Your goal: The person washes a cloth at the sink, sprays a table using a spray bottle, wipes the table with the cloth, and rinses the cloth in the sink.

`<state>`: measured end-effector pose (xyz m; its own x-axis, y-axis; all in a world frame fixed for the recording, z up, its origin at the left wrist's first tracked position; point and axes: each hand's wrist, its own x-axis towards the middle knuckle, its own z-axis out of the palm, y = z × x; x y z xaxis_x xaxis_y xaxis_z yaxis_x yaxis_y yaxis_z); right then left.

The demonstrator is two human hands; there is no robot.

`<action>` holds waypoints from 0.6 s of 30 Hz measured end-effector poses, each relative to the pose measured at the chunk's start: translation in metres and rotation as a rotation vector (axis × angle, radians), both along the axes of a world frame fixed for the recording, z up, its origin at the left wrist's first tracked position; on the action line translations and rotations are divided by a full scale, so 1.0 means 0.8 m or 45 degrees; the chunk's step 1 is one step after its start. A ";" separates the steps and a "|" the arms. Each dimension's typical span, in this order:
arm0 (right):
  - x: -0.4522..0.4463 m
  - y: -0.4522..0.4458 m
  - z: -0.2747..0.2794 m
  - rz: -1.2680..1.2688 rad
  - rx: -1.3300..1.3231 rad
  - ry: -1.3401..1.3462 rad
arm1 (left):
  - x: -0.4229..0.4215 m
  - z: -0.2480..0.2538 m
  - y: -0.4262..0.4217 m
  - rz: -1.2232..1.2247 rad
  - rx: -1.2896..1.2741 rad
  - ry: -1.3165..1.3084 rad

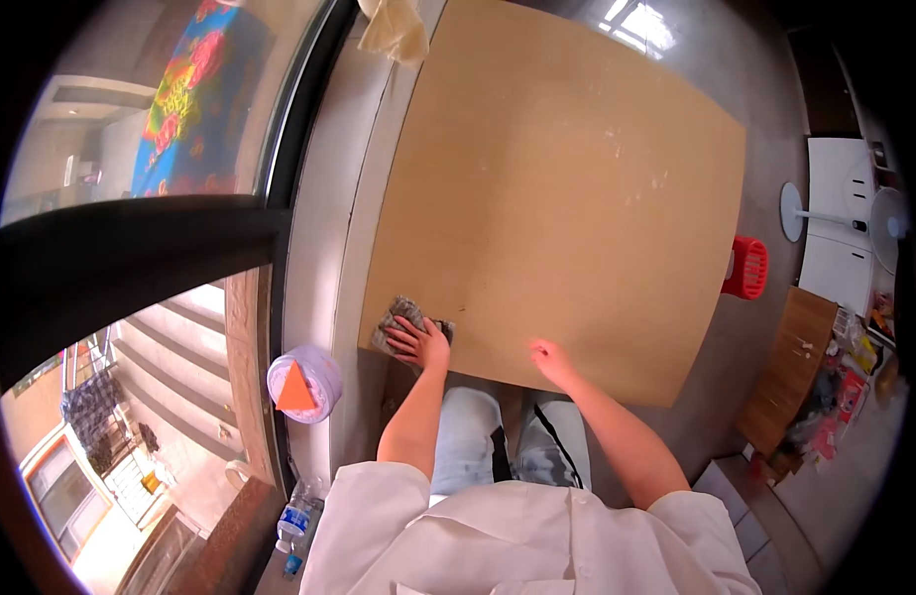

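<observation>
My left hand [418, 343] lies with its fingers spread over a crumpled grey patterned cloth [400, 309]. The cloth rests on the tan tabletop [567, 218], at its near left corner. My right hand [550, 361] is curled closed above the near edge of the tabletop, and nothing shows in it. Small dark specks sit on the surface between my hands, and pale marks dot its far right part.
On the sill at left stands a round tub [324, 385] with an orange triangular piece [296, 389] on top. Plastic bottles [293, 526] lie below it. A red plastic stool [749, 268] is beyond the right edge. A beige cloth [395, 30] hangs at the far left corner.
</observation>
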<state>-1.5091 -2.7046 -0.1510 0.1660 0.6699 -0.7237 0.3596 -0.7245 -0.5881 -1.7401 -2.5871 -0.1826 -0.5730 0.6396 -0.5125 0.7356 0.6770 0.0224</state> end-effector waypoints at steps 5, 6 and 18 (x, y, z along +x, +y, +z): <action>0.049 -0.026 0.035 -0.091 -0.123 -0.091 | 0.032 -0.008 0.111 0.029 -0.012 -0.007; 0.058 -0.034 0.034 -0.111 -0.152 -0.108 | 0.041 -0.011 0.142 -0.024 0.021 0.010; 0.030 -0.090 0.025 -0.277 -0.327 -0.062 | 0.156 0.000 0.246 -1.227 0.284 -0.235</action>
<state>-1.4851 -2.7766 -0.1309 0.3234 0.4120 -0.8519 0.2034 -0.9095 -0.3626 -1.6156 -2.3899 -0.1826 0.3158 0.8806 -0.3533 0.9397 -0.2387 0.2449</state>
